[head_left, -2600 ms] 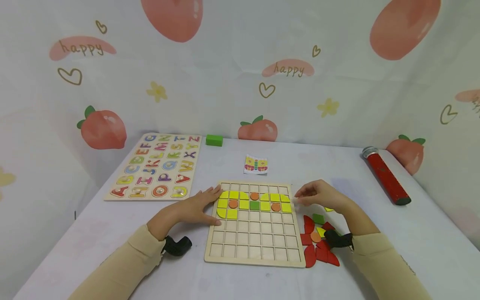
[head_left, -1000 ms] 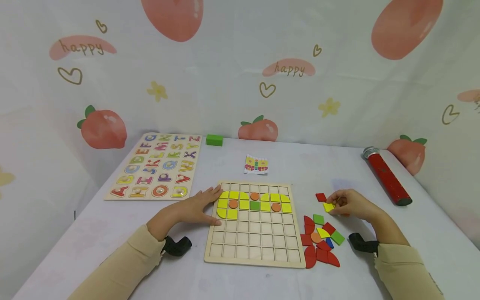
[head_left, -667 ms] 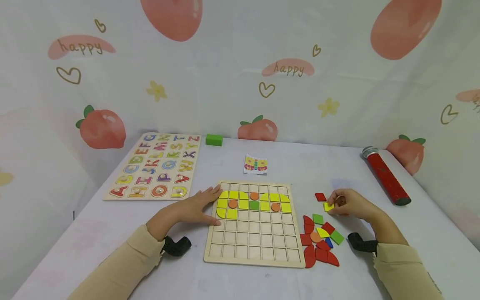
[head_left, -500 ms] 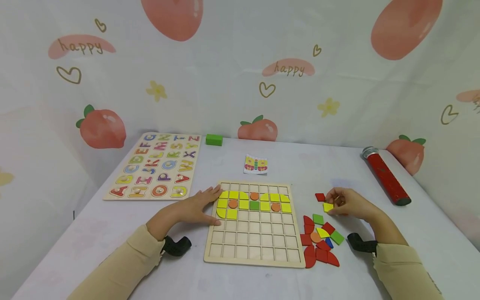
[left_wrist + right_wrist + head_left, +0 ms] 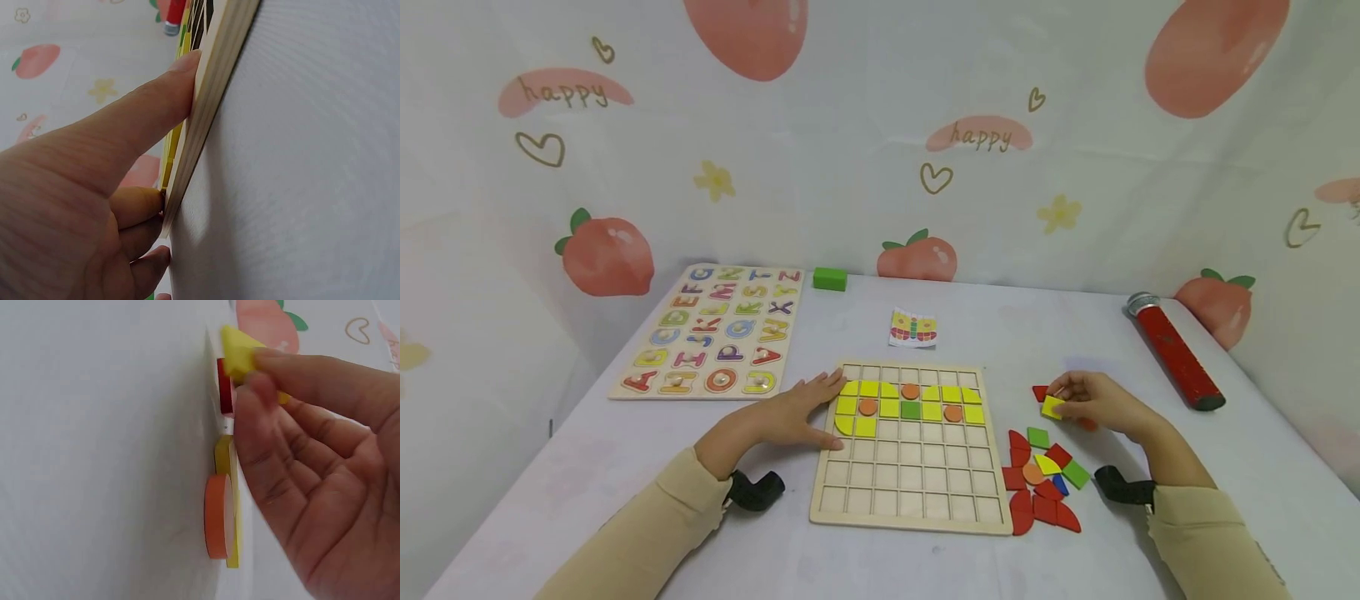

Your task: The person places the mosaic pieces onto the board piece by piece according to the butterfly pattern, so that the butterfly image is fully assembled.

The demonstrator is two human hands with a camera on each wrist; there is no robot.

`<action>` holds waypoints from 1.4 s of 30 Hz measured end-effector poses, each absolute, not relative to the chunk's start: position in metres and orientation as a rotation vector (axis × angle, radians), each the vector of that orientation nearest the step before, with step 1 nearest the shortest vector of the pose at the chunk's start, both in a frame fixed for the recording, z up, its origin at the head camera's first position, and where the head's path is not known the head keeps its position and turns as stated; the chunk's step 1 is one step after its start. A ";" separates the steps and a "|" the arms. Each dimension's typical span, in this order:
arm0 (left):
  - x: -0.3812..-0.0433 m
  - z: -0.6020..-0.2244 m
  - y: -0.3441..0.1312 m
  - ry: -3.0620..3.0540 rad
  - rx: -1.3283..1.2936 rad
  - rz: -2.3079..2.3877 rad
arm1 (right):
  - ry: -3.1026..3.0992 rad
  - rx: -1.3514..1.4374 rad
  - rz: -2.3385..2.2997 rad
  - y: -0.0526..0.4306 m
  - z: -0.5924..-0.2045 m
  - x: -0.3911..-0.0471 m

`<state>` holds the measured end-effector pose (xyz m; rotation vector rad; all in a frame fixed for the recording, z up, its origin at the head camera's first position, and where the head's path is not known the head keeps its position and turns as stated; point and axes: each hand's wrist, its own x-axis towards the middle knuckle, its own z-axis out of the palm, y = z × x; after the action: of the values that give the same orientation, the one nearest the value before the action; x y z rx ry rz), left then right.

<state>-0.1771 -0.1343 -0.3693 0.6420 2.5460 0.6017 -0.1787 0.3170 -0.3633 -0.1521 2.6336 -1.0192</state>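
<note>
A wooden grid board (image 5: pixel 922 502) holds yellow tiles, orange discs and a green square in its upper rows. My left hand (image 5: pixel 784 414) rests on its left edge, fingers spread; in the left wrist view the thumb (image 5: pixel 137 112) lies against the board's rim (image 5: pixel 212 94). To the right of the board, my right hand (image 5: pixel 1101 404) pinches a yellow tile (image 5: pixel 1051 407) between thumb and finger. The right wrist view shows this yellow tile (image 5: pixel 237 353) tilted and off the table, near a red tile (image 5: pixel 225 387). An orange disc (image 5: pixel 217 515) and yellow pieces lie below the hand.
Loose red pieces (image 5: pixel 1045 509), green squares (image 5: pixel 1076 474) and an orange disc (image 5: pixel 1033 473) lie beside the board. Behind it are a butterfly pattern card (image 5: pixel 913 328) and a green block (image 5: pixel 830 279). An alphabet puzzle (image 5: pixel 703 333) lies left, a red microphone (image 5: pixel 1176 354) right.
My right hand has gone from the board's upper right edge to the loose pieces on the right. It now lifts a yellow tile it was fingering. My left hand stays put.
</note>
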 end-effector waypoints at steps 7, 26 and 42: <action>-0.178 -0.369 -0.133 2.543 0.632 0.608 | 2.604 -0.145 -1.060 0.312 -0.358 -0.183; -0.177 -0.370 -0.133 2.550 0.628 0.609 | 2.433 -0.385 -1.221 0.237 -0.337 -0.199; -0.177 -0.370 -0.133 2.555 0.620 0.607 | 2.283 -0.546 -1.194 0.160 -0.335 -0.205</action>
<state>-0.1769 -0.1325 -0.3703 0.6201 2.5552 0.6068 -0.2051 0.1598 -0.3353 -0.5464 2.2828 -1.1938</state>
